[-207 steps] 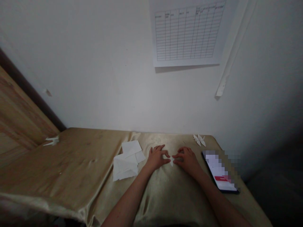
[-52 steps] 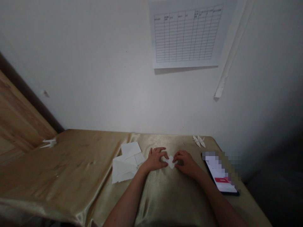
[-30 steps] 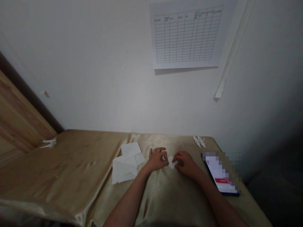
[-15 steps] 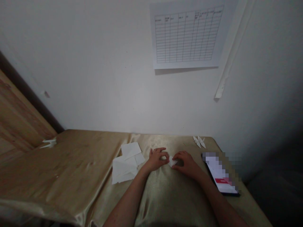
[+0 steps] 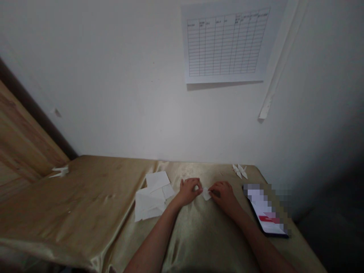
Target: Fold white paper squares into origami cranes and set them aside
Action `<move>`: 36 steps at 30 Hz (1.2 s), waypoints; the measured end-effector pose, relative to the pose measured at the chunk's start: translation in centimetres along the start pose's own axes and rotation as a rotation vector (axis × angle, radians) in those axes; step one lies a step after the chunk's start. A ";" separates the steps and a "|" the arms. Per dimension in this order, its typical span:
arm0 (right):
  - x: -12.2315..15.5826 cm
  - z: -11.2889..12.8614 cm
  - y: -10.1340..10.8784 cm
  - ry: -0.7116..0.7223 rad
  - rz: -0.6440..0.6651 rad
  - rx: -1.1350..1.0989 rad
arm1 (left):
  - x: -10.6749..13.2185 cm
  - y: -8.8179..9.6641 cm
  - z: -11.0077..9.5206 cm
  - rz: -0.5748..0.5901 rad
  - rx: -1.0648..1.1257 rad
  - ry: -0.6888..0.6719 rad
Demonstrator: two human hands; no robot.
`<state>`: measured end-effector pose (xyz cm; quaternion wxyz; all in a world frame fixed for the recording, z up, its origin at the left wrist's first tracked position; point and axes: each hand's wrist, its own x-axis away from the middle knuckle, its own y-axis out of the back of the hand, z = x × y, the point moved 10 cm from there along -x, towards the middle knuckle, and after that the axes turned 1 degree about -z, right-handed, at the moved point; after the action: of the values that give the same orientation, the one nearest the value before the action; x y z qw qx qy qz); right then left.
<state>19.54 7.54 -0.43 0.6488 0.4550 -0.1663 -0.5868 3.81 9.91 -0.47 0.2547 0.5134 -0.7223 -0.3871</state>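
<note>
Left hand (image 5: 188, 192) and right hand (image 5: 226, 194), fingers curled, pinch the small folded paper (image 5: 206, 194) between fingertips on the gold tablecloth (image 5: 199, 235); pressing it flat with edges aligned should sharpen the crease. Farther back lie paper cranes (image 5: 239, 171).

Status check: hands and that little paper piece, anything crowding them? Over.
Copy: left hand and right hand both pinch the small folded paper over the gold cloth. Nearby: paper stack left, phone right, both apart.

white paper (image 5: 206, 193), gold cloth (image 5: 85, 201), gridded chart (image 5: 226, 43)
</note>
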 end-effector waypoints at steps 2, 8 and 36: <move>0.0 0.0 0.1 0.007 -0.013 0.013 | 0.0 -0.2 0.1 -0.004 -0.010 0.001; 0.0 0.2 0.1 0.030 -0.019 0.025 | 0.3 -0.5 -0.4 -0.004 -0.070 -0.004; 0.1 0.1 0.3 -0.262 -0.109 0.241 | 0.1 -0.4 -1.5 -0.183 -0.078 0.103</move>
<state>19.65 7.43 -0.20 0.5295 0.4577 -0.2934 -0.6512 5.14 9.27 0.02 0.2750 0.5861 -0.6427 -0.4096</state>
